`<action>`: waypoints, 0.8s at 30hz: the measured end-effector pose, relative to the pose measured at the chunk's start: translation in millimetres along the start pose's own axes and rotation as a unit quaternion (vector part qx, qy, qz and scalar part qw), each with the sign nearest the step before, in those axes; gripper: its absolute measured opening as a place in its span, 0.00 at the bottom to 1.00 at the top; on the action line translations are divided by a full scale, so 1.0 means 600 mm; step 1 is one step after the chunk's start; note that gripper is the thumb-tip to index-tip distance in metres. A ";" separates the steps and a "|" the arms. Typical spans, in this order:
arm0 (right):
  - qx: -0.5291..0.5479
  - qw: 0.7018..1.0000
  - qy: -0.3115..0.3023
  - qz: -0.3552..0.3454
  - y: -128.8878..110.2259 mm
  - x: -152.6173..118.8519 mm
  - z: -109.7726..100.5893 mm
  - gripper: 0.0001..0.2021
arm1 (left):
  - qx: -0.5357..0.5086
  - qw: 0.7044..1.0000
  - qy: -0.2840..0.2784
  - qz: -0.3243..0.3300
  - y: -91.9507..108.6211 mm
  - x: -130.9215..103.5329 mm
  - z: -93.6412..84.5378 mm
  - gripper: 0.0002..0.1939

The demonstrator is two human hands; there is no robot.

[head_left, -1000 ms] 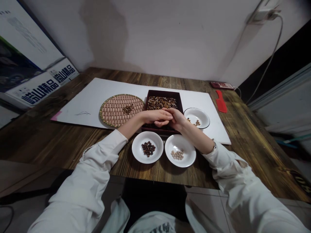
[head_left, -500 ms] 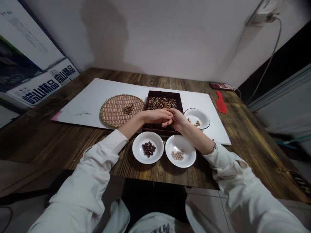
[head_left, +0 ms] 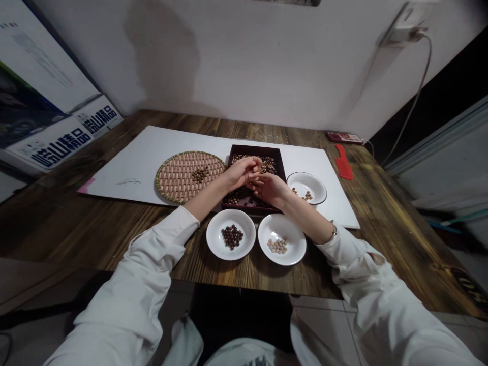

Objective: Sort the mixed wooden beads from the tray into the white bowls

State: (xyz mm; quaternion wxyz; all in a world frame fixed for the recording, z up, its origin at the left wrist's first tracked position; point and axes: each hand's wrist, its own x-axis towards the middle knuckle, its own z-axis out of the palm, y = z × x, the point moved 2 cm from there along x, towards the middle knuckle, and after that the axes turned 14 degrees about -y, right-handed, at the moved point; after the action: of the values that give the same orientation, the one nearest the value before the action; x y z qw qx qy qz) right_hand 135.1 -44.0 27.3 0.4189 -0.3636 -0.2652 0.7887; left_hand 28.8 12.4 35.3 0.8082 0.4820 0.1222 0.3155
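- Over a dark box (head_left: 281, 166) of mixed beads (head_left: 268, 162), a person's left hand (head_left: 241, 174) and right hand (head_left: 271, 190) come together, fingers curled; from where I stand, I cannot tell whether either pinches a bead.
- At the box's nine o'clock, a woven tray (head_left: 175, 178) bears a brown cluster (head_left: 200, 174).
- At seven, a white bowl (head_left: 214, 241) holds dark beads (head_left: 232, 237); at five, a second bowl (head_left: 297, 249) holds pale ones (head_left: 277, 245).
- At three, a third bowl (head_left: 317, 187) holds a few tan beads (head_left: 307, 195).
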 end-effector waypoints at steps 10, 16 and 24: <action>0.008 1.000 -0.011 0.003 0.001 -0.001 0.002 0.08 | -0.038 0.999 0.037 -0.013 0.007 -0.004 -0.005 0.10; 0.002 1.000 -0.016 0.008 0.001 -0.002 0.005 0.10 | -0.036 0.997 0.069 0.001 0.013 -0.008 -0.001 0.11; 0.012 0.999 -0.026 0.029 0.001 -0.003 0.003 0.09 | -0.023 0.983 0.152 0.104 0.022 -0.010 -0.015 0.12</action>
State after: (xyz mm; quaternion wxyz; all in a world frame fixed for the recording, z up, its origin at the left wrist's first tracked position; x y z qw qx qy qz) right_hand 134.1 -46.3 28.9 0.3935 -0.3456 -0.2559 0.8125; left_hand 14.2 19.4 41.1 0.7539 0.4194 0.1861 0.4702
